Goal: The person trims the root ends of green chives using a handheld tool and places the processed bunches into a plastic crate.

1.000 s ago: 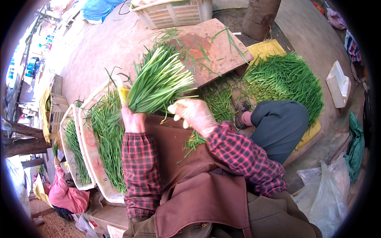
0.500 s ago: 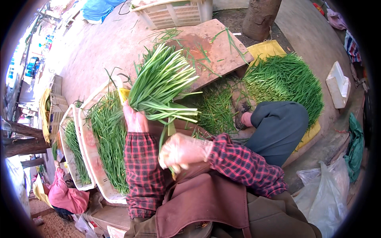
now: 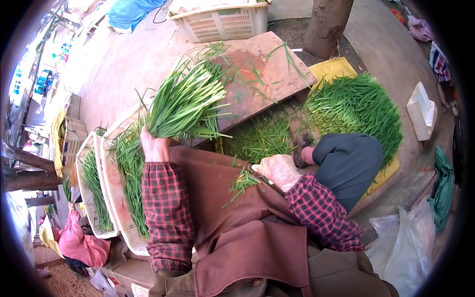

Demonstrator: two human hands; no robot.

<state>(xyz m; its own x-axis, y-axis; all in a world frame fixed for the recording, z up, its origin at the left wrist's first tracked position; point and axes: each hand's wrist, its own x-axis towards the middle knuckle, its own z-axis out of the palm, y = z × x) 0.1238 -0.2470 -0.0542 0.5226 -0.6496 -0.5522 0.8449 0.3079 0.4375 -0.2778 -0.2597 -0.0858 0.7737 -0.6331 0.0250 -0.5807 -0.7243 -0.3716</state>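
My left hand (image 3: 155,144) grips a thick bunch of garlic chives (image 3: 185,101), held up in front with the pale stem ends pointing right. Its fingers are mostly hidden by the leaves. My right hand (image 3: 279,171), which looks pale and thinly covered, is closed above the right side of the brown apron (image 3: 198,183), near my knee. Whether anything is in its fingers I cannot make out. Loose chive scraps (image 3: 243,182) lie on the apron between the hands. Beyond them, more chive bits (image 3: 267,136) cover the ground beside a low board (image 3: 247,64).
Two white crates (image 3: 141,243) of chives stand at my left. A big heap of chives (image 3: 358,106) lies on yellow sacking (image 3: 334,69) at right. A slatted crate (image 3: 222,24) and a tree trunk (image 3: 327,24) are at the far side. A person in pink (image 3: 84,242) sits at far left.
My right hand has moved right, away from the bunch, to beside my knee. My left hand has shifted slightly left and up with the chives. Scraps now show on the apron.
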